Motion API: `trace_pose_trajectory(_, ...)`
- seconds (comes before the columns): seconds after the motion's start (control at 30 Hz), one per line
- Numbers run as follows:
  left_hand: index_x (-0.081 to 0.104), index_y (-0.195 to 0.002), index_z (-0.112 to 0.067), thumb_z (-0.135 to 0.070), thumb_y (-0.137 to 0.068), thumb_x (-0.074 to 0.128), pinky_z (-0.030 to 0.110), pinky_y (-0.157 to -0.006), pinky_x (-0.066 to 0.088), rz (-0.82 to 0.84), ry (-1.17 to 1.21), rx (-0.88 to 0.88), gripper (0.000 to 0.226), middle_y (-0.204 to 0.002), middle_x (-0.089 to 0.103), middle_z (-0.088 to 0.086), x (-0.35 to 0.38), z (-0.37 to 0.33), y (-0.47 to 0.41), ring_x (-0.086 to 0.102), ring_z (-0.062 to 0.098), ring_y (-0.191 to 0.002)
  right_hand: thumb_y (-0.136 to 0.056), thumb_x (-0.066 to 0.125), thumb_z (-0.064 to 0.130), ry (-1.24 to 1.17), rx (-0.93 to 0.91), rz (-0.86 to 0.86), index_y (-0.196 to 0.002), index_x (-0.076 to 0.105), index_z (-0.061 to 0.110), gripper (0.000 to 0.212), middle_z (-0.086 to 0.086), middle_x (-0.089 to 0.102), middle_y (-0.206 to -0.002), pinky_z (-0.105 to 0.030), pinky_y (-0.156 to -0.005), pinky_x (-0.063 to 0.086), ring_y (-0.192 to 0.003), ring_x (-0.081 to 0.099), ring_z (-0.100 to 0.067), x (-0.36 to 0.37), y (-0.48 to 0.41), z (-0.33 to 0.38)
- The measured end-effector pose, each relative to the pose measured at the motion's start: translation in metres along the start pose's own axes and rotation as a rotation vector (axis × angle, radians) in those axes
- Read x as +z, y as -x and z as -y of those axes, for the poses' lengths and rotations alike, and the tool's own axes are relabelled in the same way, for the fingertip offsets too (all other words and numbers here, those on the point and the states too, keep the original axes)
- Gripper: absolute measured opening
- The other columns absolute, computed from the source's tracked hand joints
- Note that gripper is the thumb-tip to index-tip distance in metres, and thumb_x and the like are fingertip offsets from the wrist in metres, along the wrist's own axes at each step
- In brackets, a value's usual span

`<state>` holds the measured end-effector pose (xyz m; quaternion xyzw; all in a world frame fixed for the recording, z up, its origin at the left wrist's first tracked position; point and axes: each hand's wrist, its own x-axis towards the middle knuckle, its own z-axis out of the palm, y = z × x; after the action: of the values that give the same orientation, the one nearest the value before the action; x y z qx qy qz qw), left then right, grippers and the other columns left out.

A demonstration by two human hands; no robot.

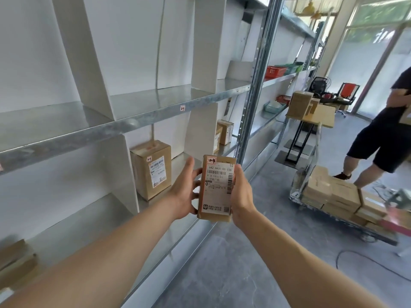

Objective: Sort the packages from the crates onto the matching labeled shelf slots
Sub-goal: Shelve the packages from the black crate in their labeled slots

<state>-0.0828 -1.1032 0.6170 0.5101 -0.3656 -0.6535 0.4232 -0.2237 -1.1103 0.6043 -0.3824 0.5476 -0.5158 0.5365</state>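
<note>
A small brown cardboard package [216,187] with a white shipping label and a small handwritten tag at its top is held upright in front of me. My left hand [183,192] grips its left side and my right hand [241,194] grips its right side. It hangs in front of the metal shelf unit [138,123], near a slot that holds a brown box [153,168] with a small handwritten tag. A small label [182,108] sits on the shelf edge above that slot.
White dividers [202,134] split the shelves into slots. Two more boxes [224,132] stand in the slot to the right. A cart [338,201] stacked with several packages stands on the floor at right, next to a person [384,130]. Baskets [275,71] sit on farther shelves.
</note>
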Motion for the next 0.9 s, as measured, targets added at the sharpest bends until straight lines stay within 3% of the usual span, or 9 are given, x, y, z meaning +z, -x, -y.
trace_pose_trajectory(0.47,0.048,-0.144,-0.042,-0.088,-0.085,0.011,0.077,-0.102,0.032,0.154,-0.058,-0.001,0.083,-0.140,0.054,0.007,0.024,-0.055,-0.117,0.050,0.039,-0.127,-0.066,0.039,0.087,-0.056,-0.050,-0.128,-0.113,0.072,0.024,0.085,-0.005,0.078,-0.107,-0.059,-0.090,0.060,-0.098,0.075,-0.032,-0.011,-0.103,0.038)
trace_pose_trajectory(0.63,0.056,-0.137,-0.043,-0.086,-0.087,0.011,0.072,-0.102,0.036,0.146,-0.063,0.039,0.080,-0.131,0.060,0.005,0.052,-0.087,-0.162,0.054,0.033,-0.120,-0.082,0.041,0.080,-0.090,-0.071,-0.119,-0.115,0.072,0.022,0.074,-0.006,0.079,-0.106,-0.059,-0.090,0.060,-0.097,0.076,-0.032,-0.025,-0.156,0.067)
trace_pose_trajectory(0.77,0.063,-0.125,-0.043,-0.087,-0.087,0.010,0.060,-0.096,0.046,0.103,-0.081,0.083,0.079,-0.127,0.063,0.007,0.083,-0.121,-0.204,0.058,0.032,-0.117,-0.067,0.041,0.090,-0.102,-0.085,-0.101,-0.116,0.071,0.025,0.086,-0.006,0.077,-0.109,-0.059,-0.092,0.059,-0.099,0.075,-0.033,-0.042,-0.216,0.092)
trace_pose_trajectory(0.9,0.061,-0.130,-0.039,-0.087,-0.087,0.011,0.057,-0.091,0.049,0.046,-0.066,0.120,0.082,-0.130,0.062,0.005,0.114,-0.158,-0.246,0.058,0.032,-0.116,-0.076,0.037,0.083,-0.096,-0.124,-0.025,-0.111,0.073,0.024,0.078,-0.007,0.079,-0.104,-0.059,-0.088,0.060,-0.097,0.076,-0.034,-0.058,-0.266,0.137)
